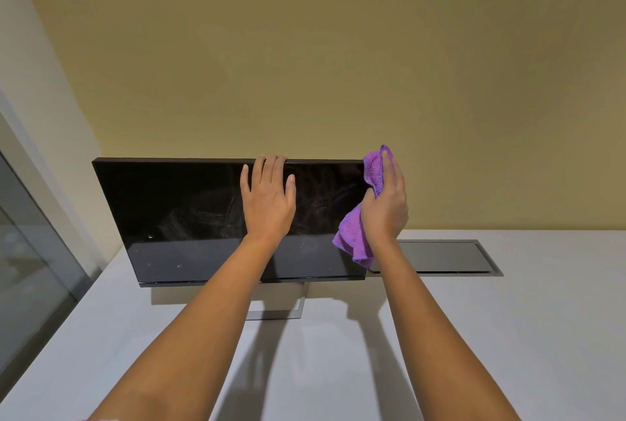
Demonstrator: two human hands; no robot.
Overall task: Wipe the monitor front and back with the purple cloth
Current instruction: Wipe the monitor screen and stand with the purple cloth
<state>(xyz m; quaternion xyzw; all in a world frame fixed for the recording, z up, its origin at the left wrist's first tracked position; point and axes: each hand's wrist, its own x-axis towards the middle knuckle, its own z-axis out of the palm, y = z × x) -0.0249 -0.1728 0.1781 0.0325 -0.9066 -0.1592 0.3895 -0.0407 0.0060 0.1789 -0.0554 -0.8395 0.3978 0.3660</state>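
- We see the monitor (176, 210) standing upright at the far side of the white bench (508, 336), left of centre, on a thin grey stand (275, 314). Its dark screen faces us and shows faint smears and specks.
- The left hand (267, 198) lies palm-down against the upper middle of the screen. Three fingers hook over the top edge of the monitor, while the thumb and little finger spread flat on the glass.
- The right hand (386, 203) is at the monitor's right edge, near the top right corner, turned edge-on to us. Its fingers are curled round the purple cloth (354, 237), gripping it in a bunch.
- The upper part of the cloth bulges from the hand and touches the right edge of the monitor; a loose tail hangs below the wrist, in front of the lower right of the screen.
- We cannot tell how far the right fingertips reach behind the monitor.
- Just right of the monitor, a grey recessed panel (437, 256) sits flush in the bench, against the yellow wall (338, 48).
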